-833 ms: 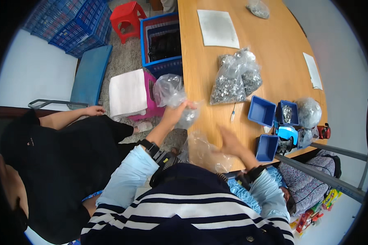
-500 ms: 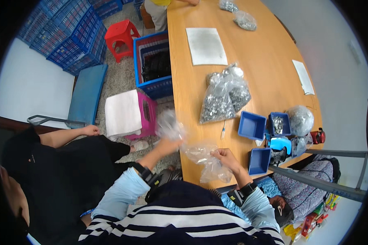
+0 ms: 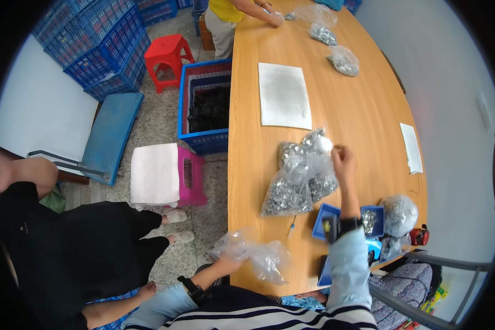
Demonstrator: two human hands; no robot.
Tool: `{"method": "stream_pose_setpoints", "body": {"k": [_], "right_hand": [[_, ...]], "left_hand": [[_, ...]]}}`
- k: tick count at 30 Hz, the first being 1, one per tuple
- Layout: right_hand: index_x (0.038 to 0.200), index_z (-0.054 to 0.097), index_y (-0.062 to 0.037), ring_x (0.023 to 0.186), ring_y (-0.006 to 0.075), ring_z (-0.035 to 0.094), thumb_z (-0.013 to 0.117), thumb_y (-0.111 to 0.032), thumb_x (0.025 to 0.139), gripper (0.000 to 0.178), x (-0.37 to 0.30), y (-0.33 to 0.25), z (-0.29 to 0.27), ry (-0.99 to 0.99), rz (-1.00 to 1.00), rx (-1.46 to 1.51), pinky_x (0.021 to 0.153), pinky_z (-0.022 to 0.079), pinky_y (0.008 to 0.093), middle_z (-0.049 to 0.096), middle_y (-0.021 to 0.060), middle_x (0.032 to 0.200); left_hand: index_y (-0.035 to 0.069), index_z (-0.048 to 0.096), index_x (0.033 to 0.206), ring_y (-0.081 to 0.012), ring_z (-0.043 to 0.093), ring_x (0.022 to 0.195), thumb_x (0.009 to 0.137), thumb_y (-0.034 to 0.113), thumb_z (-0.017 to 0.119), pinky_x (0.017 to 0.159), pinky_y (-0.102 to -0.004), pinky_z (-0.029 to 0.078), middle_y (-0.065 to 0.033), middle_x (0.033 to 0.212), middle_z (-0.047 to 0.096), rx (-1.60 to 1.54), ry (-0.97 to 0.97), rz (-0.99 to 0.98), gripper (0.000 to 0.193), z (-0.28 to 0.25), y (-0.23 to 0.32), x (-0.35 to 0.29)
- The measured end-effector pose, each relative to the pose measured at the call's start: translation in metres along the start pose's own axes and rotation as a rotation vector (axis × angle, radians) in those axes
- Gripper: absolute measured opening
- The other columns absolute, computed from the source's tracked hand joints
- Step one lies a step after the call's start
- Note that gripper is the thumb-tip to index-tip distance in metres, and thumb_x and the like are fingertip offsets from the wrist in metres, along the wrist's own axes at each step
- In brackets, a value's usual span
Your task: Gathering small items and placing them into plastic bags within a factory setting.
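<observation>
My left hand (image 3: 230, 265) is closed around crumpled clear plastic bags (image 3: 267, 258), held at the table's near left edge and partly hanging past it. My right hand (image 3: 344, 163) reaches forward over the table, fingers curled in at the right edge of a group of clear bags of small metal parts (image 3: 291, 190). Whether those fingertips pinch the plastic there is too small to tell. A thin pen-like tool with a blue part (image 3: 292, 226) lies just nearer than the bags. Beside my right forearm stand a blue bin (image 3: 325, 217) and another bin holding metal parts (image 3: 371, 220).
A grey-white mat (image 3: 285, 96) lies farther up the table (image 3: 363, 110). At the far end, a person in yellow (image 3: 228, 11) handles bags. Another person in black (image 3: 93, 247) is at my left. A magenta stool (image 3: 192, 179) and blue crate (image 3: 203, 140) stand left of the table.
My right hand has let go of the empty clear bag and moved forward to the bags of metal parts. The clear plastic is now all at my left hand, which is lower in view.
</observation>
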State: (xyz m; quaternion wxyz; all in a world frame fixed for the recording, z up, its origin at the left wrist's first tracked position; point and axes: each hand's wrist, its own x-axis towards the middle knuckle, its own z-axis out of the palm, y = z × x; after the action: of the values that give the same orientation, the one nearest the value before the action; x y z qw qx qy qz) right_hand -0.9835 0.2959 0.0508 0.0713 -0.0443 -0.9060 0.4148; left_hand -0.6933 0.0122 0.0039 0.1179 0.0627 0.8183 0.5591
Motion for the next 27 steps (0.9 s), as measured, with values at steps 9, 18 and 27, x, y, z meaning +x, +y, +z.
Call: {"method": "stream_pose_setpoints", "body": {"k": [9,18,27], "right_hand": [[0.105,0.053,0.0034,0.094,0.0316,0.056,0.078,-0.028,0.051,0.068,0.103,0.069,0.040,-0.487,0.114,-0.442,0.078,0.045,0.0383,0.060,0.0191,0.096],[0.094,0.058,-0.0028,0.067,0.0099,0.054,0.064,-0.015,0.066,0.031,0.095,0.042,-0.034,-0.258,0.243,0.626,0.057,0.040,0.0226,0.060,0.0022,0.080],[0.100,0.055,0.0011,0.085,0.0299,0.058,0.067,-0.032,0.069,0.047,0.064,0.075,-0.022,-0.142,0.202,-0.369,0.072,0.046,0.0341,0.060,0.0166,0.090]], "left_hand": [[0.006,0.054,0.105,-0.0246,0.055,0.086,0.078,0.019,0.056,0.080,-0.0393,0.042,-0.0095,0.096,0.059,0.095,-0.190,0.179,0.031,0.032,0.038,0.067],[0.004,0.057,0.101,-0.0172,0.054,0.084,0.080,0.033,0.059,0.078,-0.0333,0.043,-0.0077,0.088,0.060,-0.328,-0.242,-0.480,0.035,0.047,0.039,0.158],[0.007,0.053,0.111,-0.0240,0.048,0.103,0.074,0.037,0.065,0.090,-0.0346,0.036,-0.0123,0.109,0.055,-0.297,-0.263,-0.164,0.049,0.055,0.033,0.140]]}}
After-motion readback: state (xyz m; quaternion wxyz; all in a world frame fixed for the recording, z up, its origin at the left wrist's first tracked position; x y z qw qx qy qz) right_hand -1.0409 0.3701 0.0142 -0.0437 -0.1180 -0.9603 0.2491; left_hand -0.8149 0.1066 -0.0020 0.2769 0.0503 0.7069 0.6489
